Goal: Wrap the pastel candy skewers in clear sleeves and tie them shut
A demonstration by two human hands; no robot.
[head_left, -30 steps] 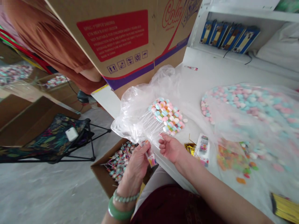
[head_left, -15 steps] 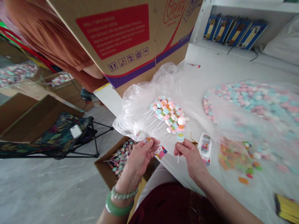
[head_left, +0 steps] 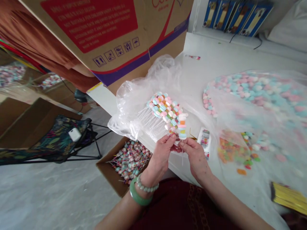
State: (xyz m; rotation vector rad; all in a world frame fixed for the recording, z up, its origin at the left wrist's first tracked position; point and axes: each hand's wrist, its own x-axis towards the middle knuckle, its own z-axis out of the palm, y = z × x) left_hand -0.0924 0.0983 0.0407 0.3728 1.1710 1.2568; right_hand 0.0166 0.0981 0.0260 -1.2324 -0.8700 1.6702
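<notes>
My right hand (head_left: 193, 153) pinches the white stick of a marshmallow skewer (head_left: 182, 127), which stands upright with pastel marshmallows and orange and yellow gummy pieces stacked on it. Right beside it, my left hand (head_left: 164, 151) is closed, its fingertips pinching a small printed wrapper (head_left: 171, 131), mostly hidden by the fingers. Just beyond both hands, a pile of finished marshmallow skewers (head_left: 163, 107) lies on clear plastic, white sticks pointing left. A stack of printed wrappers (head_left: 203, 139) lies to the right of my right hand.
A large carton (head_left: 115, 35) stands behind the skewers. On the right lie a bag of loose marshmallows (head_left: 254, 86) and gummy candies (head_left: 230, 147). Below the table's left edge, an open box (head_left: 107, 172) holds wrapped skewers. A person in brown (head_left: 45, 44) is at the far left, near a folding chair (head_left: 59, 134).
My left hand has moved right with the wrapper and now meets my right hand at the skewer's stick. The view has shifted, showing more of the box of wrapped skewers.
</notes>
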